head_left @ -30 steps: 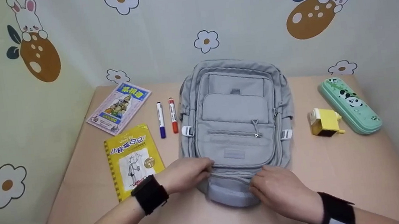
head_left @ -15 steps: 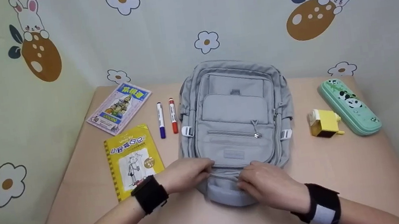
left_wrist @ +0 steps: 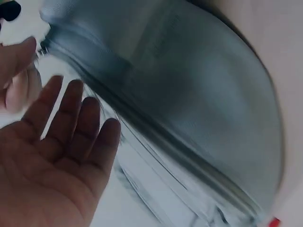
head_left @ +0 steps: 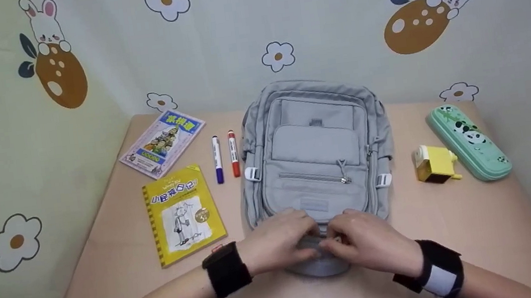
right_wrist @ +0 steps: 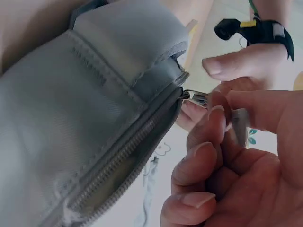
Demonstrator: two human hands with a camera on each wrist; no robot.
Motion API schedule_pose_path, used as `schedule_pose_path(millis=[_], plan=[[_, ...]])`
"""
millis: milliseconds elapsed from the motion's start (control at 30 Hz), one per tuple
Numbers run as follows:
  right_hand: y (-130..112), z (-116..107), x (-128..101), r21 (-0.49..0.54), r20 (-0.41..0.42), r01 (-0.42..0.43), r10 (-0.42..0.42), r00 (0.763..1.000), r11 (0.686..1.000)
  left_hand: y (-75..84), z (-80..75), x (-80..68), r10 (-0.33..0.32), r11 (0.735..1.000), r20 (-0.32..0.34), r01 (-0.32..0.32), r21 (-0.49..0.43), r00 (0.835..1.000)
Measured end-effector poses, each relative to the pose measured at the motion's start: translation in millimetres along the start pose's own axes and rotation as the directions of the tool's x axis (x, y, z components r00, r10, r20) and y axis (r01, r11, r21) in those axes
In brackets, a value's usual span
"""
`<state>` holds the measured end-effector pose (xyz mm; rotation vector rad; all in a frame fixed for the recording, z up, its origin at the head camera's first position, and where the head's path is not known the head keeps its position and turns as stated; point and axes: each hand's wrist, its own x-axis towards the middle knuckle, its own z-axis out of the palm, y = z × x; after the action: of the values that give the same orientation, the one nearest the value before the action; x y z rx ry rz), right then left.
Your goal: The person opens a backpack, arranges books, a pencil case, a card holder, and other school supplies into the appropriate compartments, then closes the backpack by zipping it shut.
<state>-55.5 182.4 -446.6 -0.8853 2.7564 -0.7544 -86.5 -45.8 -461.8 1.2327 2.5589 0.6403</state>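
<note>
A grey backpack (head_left: 313,145) lies front up on the table, its top toward me. My right hand (head_left: 370,240) is at the top end. In the right wrist view, its thumb and index finger pinch a zipper pull (right_wrist: 199,98). The zipper (right_wrist: 118,179) behind the pull is parted, with a dark gap between its teeth. My left hand (head_left: 279,241) is over the same end, just left of the right hand. In the left wrist view its fingers (left_wrist: 68,111) are nearly straight, with nothing between them and the thumb.
A yellow book (head_left: 186,214), a pink-edged book (head_left: 163,144), a blue marker (head_left: 217,159) and a red marker (head_left: 233,153) lie left of the bag. A yellow pencil sharpener (head_left: 435,163) and a green panda pencil case (head_left: 470,141) are on the right.
My left hand has left the bag's left edge and moved right, beside the right hand. Earlier, my right hand slid left along the top of the bag with the zipper pull.
</note>
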Motion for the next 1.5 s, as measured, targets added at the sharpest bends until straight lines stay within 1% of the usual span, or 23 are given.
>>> schedule_pose_path(millis=[100,200,267,367,467,567,633,700,833,933,1000,1033,1100,1233,1333,1400,1500], plan=[[1,0,-3,0.037,-0.028,0.009,-0.008,1.000,0.999,8.3,7.1,10.0,-0.001,1.000,-0.027,0.001,-0.013,1.000],[1,-3,-7,0.051,-0.055,0.006,-0.003,0.998,0.999,11.3,12.3,15.7,-0.014,1.000,-0.052,0.013,-0.015,0.999],[4,-7,-9,0.051,-0.075,-0.006,0.010,0.997,0.999,11.5,14.1,16.2,-0.020,1.000,-0.059,0.019,-0.011,0.998],[13,-13,-13,0.006,-0.100,0.010,-0.010,0.995,1.000,10.8,14.6,14.5,-0.038,0.999,-0.057,0.036,-0.039,0.998],[25,-13,-18,-0.084,-0.070,0.059,-0.065,0.995,0.995,9.9,13.6,11.8,-0.065,0.995,-0.045,0.061,-0.077,0.997],[36,-10,-24,-0.159,0.011,0.135,-0.135,0.991,0.978,8.8,13.0,9.2,-0.073,0.994,-0.045,0.068,-0.090,0.996],[46,-5,-28,-0.190,0.035,0.191,-0.188,0.982,0.963,8.3,12.9,8.0,-0.071,0.993,-0.049,0.066,-0.095,0.996],[57,-1,-32,-0.215,0.016,0.238,-0.241,0.970,0.947,7.5,13.1,6.7,-0.070,0.993,-0.055,0.064,-0.102,0.996],[78,6,-39,-0.250,-0.093,0.289,-0.320,0.943,0.924,6.6,13.8,4.9,-0.080,0.990,-0.058,0.073,-0.117,0.995],[92,8,-43,-0.241,-0.185,0.305,-0.352,0.917,0.921,6.7,14.1,4.1,-0.090,0.989,-0.048,0.083,-0.121,0.995],[99,9,-45,-0.219,-0.230,0.318,-0.365,0.902,0.923,6.5,14.4,4.0,-0.095,0.988,-0.040,0.089,-0.123,0.995],[102,9,-46,-0.215,-0.244,0.318,-0.367,0.898,0.923,6.6,14.3,4.4,-0.096,0.988,-0.037,0.090,-0.125,0.995],[106,10,-47,-0.223,-0.254,0.325,-0.377,0.891,0.919,6.7,14.4,4.9,-0.096,0.988,-0.033,0.092,-0.123,0.995],[109,12,-46,-0.266,-0.240,0.352,-0.415,0.878,0.897,6.3,15.1,5.7,-0.092,0.991,-0.027,0.089,-0.101,0.995],[110,13,-45,-0.295,-0.255,0.375,-0.450,0.856,0.879,6.3,15.7,6.2,-0.094,0.993,-0.028,0.092,-0.071,0.995],[111,14,-45,-0.307,-0.269,0.379,-0.462,0.845,0.873,7.0,15.5,6.3,-0.095,0.994,-0.030,0.093,-0.051,0.995],[112,14,-45,-0.315,-0.279,0.376,-0.463,0.841,0.872,8.2,13.0,4.9,-0.088,0.996,-0.033,0.087,-0.018,0.996]])
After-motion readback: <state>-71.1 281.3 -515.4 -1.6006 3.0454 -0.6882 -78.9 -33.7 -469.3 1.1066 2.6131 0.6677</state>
